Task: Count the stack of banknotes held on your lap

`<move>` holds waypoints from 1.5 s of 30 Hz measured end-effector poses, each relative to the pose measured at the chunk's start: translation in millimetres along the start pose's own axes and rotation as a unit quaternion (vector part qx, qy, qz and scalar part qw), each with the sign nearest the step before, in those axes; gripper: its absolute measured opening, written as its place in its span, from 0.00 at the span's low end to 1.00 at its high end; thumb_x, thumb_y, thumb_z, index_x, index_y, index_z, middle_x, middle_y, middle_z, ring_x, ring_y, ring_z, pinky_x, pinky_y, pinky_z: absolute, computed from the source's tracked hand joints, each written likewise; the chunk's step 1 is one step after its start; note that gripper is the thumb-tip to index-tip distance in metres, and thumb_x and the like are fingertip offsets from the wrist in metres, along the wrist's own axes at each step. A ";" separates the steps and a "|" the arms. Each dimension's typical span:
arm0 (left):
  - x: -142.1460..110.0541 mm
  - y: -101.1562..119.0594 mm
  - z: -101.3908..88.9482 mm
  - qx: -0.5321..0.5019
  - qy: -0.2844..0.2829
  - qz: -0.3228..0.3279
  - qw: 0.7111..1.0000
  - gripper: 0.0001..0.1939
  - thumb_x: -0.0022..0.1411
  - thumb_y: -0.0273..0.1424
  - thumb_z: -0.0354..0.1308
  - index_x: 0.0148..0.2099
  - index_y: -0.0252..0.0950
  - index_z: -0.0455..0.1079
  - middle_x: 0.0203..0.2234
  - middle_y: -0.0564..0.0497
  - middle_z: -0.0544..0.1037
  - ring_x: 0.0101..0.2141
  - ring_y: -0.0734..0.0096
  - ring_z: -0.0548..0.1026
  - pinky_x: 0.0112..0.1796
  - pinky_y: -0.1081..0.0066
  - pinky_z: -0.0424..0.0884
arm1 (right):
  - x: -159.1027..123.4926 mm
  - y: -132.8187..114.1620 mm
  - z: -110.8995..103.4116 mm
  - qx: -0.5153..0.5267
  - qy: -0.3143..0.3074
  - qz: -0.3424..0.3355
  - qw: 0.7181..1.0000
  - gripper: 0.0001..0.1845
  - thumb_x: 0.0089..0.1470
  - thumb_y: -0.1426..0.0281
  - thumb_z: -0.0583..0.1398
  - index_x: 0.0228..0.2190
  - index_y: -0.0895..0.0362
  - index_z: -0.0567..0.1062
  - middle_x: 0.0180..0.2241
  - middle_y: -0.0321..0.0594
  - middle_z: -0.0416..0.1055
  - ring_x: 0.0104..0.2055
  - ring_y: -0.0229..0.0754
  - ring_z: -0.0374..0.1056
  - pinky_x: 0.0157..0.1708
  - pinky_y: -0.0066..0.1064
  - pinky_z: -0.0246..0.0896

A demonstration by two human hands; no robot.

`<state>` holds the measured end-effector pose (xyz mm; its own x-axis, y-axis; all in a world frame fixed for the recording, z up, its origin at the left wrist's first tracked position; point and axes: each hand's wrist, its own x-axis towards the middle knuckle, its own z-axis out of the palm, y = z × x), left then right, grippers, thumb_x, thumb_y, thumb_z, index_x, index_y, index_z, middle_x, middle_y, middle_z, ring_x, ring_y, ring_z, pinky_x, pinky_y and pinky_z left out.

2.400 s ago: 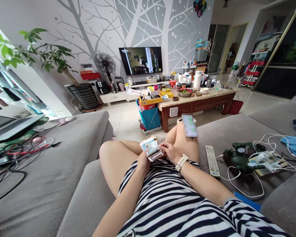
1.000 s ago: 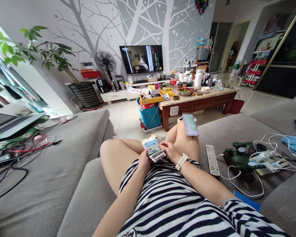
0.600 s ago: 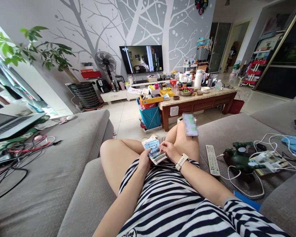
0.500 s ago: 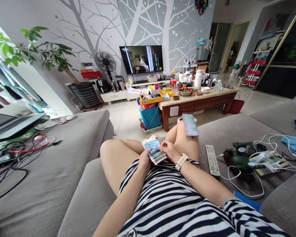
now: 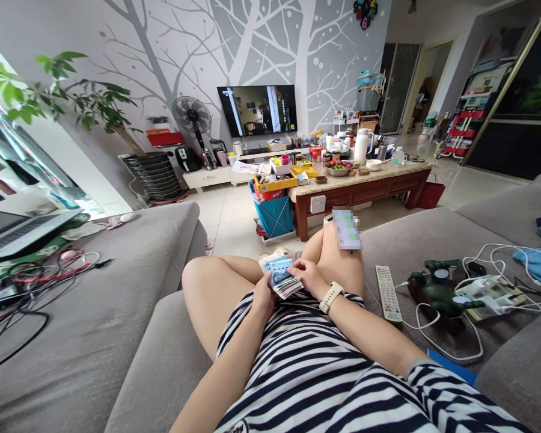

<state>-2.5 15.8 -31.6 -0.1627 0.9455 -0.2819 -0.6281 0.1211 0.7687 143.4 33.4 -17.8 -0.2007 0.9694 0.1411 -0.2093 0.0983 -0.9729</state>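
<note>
A thick stack of banknotes (image 5: 281, 276) lies over my lap, with a bluish note facing up on top. My left hand (image 5: 263, 296) is closed around the stack's lower left side, thumb on the upper note. From the right, my right hand (image 5: 311, 276) pinches the edge of the bluish top note between thumb and fingers; a cream watch (image 5: 331, 297) sits on that wrist. A phone (image 5: 347, 230) with a blurred-out screen rests on my right thigh, beyond the right hand.
On the sofa to my right lie a remote control (image 5: 388, 293), a dark green figure (image 5: 442, 288) and a power strip (image 5: 489, 294) with white cables. Tangled cables (image 5: 40, 282) and a laptop (image 5: 22, 231) are on the left. Ahead stands a loaded coffee table (image 5: 365, 183) beside a blue bin (image 5: 274, 216).
The bluish top note's right edge sits slightly differently under my right fingers, and more of its face shows. Both hands stay in nearly the same place on the stack.
</note>
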 end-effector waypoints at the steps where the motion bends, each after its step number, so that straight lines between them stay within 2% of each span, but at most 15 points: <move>1: 1.1 0.0 0.2 -0.009 -0.001 -0.001 1.000 0.14 0.62 0.28 0.51 0.44 0.26 0.73 0.34 0.40 0.80 0.36 0.59 0.79 0.40 0.62 0.76 | 0.0 1.1 -0.4 0.008 -0.003 0.003 1.000 0.17 0.39 0.59 0.67 0.23 0.57 0.68 0.19 0.31 0.62 0.23 0.35 0.57 0.26 0.28 0.52; 5: 3.7 0.0 -0.2 -0.012 -0.017 -0.002 1.000 0.15 0.62 0.28 0.51 0.46 0.26 0.73 0.38 0.39 0.80 0.39 0.57 0.79 0.41 0.61 0.75 | 1.5 6.5 -2.9 0.033 -0.020 0.012 0.999 0.16 0.39 0.60 0.67 0.24 0.56 0.69 0.19 0.30 0.62 0.22 0.34 0.57 0.25 0.27 0.52; 10: 5.8 -1.3 -3.4 0.005 -0.016 -0.014 1.000 0.17 0.61 0.28 0.51 0.48 0.26 0.73 0.39 0.39 0.80 0.41 0.56 0.78 0.43 0.60 0.75 | 2.6 8.4 -3.0 0.040 -0.027 0.014 0.999 0.16 0.39 0.59 0.67 0.27 0.56 0.71 0.26 0.34 0.69 0.30 0.39 0.64 0.32 0.30 0.60; 14: 6.7 -2.7 -4.8 0.017 -0.008 -0.014 1.000 0.17 0.62 0.28 0.50 0.50 0.27 0.72 0.38 0.39 0.80 0.41 0.56 0.78 0.42 0.61 0.76 | 1.6 8.5 -1.8 0.021 -0.015 0.025 0.999 0.16 0.43 0.57 0.65 0.30 0.55 0.72 0.28 0.36 0.71 0.34 0.42 0.66 0.34 0.32 0.61; 20: 3.6 -1.3 -2.4 0.031 -0.026 0.001 0.999 0.16 0.61 0.28 0.52 0.47 0.26 0.74 0.39 0.38 0.80 0.40 0.54 0.79 0.40 0.60 0.76 | 1.4 7.5 -0.5 0.051 -0.018 0.019 0.998 0.17 0.42 0.57 0.65 0.29 0.57 0.72 0.27 0.36 0.71 0.31 0.40 0.66 0.33 0.31 0.61; 24: 1.4 0.5 0.2 0.026 -0.016 -0.001 1.000 0.16 0.61 0.28 0.52 0.47 0.26 0.74 0.37 0.38 0.80 0.38 0.55 0.79 0.39 0.60 0.76 | 1.5 6.0 0.5 0.073 -0.016 0.023 0.997 0.18 0.39 0.58 0.66 0.29 0.57 0.72 0.26 0.35 0.70 0.29 0.39 0.65 0.32 0.31 0.61; 32: 0.6 1.6 1.2 0.028 0.006 -0.016 0.999 0.17 0.62 0.29 0.49 0.49 0.27 0.72 0.36 0.39 0.80 0.35 0.57 0.80 0.37 0.61 0.77 | 0.3 3.7 0.7 0.098 -0.024 0.015 0.995 0.16 0.41 0.60 0.66 0.29 0.58 0.72 0.26 0.35 0.70 0.28 0.37 0.64 0.31 0.29 0.59; 45: -5.2 4.7 6.0 0.025 0.023 -0.013 0.999 0.15 0.62 0.28 0.51 0.47 0.27 0.73 0.37 0.39 0.80 0.37 0.57 0.79 0.38 0.60 0.77 | 0.9 5.6 -0.4 0.093 -0.023 0.020 0.995 0.17 0.42 0.57 0.65 0.27 0.57 0.70 0.24 0.33 0.67 0.26 0.36 0.61 0.29 0.29 0.57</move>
<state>-0.1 13.2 -23.1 -0.1823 0.9272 -0.3272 -0.5937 0.1615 0.7883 142.4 34.9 -23.2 -0.2552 0.9599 0.1162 -0.3739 0.0129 -0.9274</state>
